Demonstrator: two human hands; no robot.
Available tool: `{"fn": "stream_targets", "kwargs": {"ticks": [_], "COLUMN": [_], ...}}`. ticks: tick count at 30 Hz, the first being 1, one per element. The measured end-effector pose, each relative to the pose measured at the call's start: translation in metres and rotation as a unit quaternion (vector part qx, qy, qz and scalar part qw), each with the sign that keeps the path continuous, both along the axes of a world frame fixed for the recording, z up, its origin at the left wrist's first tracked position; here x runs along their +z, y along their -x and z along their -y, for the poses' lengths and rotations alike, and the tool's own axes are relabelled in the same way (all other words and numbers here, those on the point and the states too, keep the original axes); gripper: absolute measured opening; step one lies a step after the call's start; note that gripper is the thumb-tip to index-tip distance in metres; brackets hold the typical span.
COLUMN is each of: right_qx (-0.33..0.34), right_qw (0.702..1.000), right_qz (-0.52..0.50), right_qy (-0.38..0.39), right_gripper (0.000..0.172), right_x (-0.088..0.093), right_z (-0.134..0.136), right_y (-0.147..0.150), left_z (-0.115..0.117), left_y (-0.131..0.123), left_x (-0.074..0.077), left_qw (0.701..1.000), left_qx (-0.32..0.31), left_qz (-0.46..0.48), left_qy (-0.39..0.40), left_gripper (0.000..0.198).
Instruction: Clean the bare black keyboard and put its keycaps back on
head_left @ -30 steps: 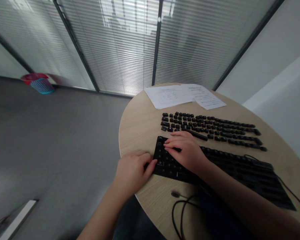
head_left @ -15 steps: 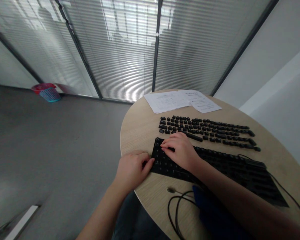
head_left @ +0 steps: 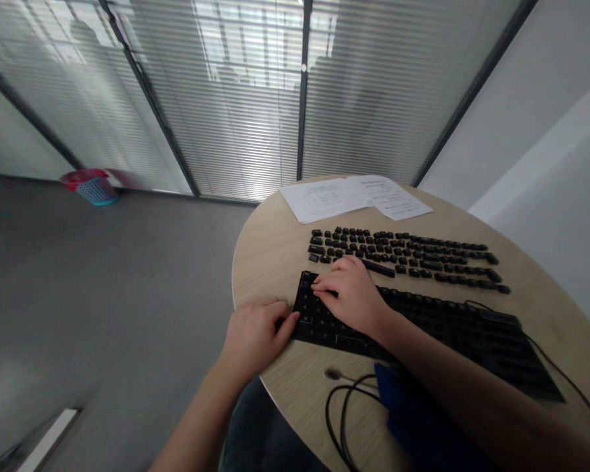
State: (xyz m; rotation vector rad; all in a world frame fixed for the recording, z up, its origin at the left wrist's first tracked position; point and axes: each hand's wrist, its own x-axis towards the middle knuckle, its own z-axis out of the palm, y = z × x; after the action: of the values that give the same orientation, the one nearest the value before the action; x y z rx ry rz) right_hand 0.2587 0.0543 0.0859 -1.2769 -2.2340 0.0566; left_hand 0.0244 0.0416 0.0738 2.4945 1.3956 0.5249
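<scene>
A black keyboard [head_left: 319, 330] lies on the round wooden table, its left part showing bare key sockets and a row of keycaps along its far edge. My left hand [head_left: 259, 333] grips the keyboard's left end, thumb on the edge and fingers curled. Over the keyboard's upper left area, my right hand [head_left: 350, 293] has thumb and fingertips pinched together. Whatever may sit between those fingertips is hidden. Loose black keycaps [head_left: 368, 248] lie in rows just beyond the keyboard, with a long space bar [head_left: 379, 269] behind my right hand.
Printed sheets [head_left: 324, 200] lie at the table's far side. A looped black cable [head_left: 328, 406] and a dark blue item [head_left: 398, 406] are near the front edge. Another cord [head_left: 568, 373] runs off right. A red and blue basket [head_left: 96, 188] stands on the floor.
The whole view has shifted slightly. Both hands keep about the same places on the keyboard, and the right fingertips stay pinched at its upper left.
</scene>
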Motion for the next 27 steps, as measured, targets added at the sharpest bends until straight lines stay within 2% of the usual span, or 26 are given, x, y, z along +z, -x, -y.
{"fn": "stream_targets", "kwargs": {"ticks": [8, 12, 15, 19, 22, 25, 27], "right_qx": [0.013, 0.011, 0.005, -0.028, -0.046, -0.057, -0.103], "right_qw": [0.999, 1.0, 0.999, 0.997, 0.995, 0.991, 0.981], "right_qz": [0.024, -0.009, -0.03, -0.008, 0.048, 0.123, 0.163], "right_qy": [0.02, -0.001, -0.031, -0.074, -0.072, -0.022, 0.032], "right_gripper": [0.011, 0.01, 0.013, 0.016, 0.019, 0.021, 0.021], "right_x": [0.001, -0.004, -0.001, 0.02, 0.042, 0.062, 0.068], "right_z": [-0.002, -0.002, 0.004, 0.015, 0.01, -0.018, -0.048], "right_y": [-0.001, -0.002, -0.005, -0.018, -0.036, -0.055, -0.066], "left_z": [0.0, 0.0, -0.001, -0.002, -0.002, -0.002, -0.002], "left_y": [-0.001, 0.0, 0.001, 0.001, 0.001, 0.002, 0.002], "left_x": [0.002, 0.001, -0.001, -0.003, -0.004, -0.005, -0.006], "left_qw": [1.0, 1.0, 1.0, 1.0, 1.0, 1.0, 1.0], "left_qx": [0.002, 0.001, -0.001, -0.007, -0.012, -0.012, -0.011], "left_qz": [-0.004, -0.007, -0.006, -0.001, 0.004, 0.009, 0.014], "left_qy": [0.001, 0.003, 0.004, 0.001, -0.001, 0.0, 0.001], "left_gripper": [0.039, 0.038, 0.038, 0.037, 0.037, 0.036, 0.034]}}
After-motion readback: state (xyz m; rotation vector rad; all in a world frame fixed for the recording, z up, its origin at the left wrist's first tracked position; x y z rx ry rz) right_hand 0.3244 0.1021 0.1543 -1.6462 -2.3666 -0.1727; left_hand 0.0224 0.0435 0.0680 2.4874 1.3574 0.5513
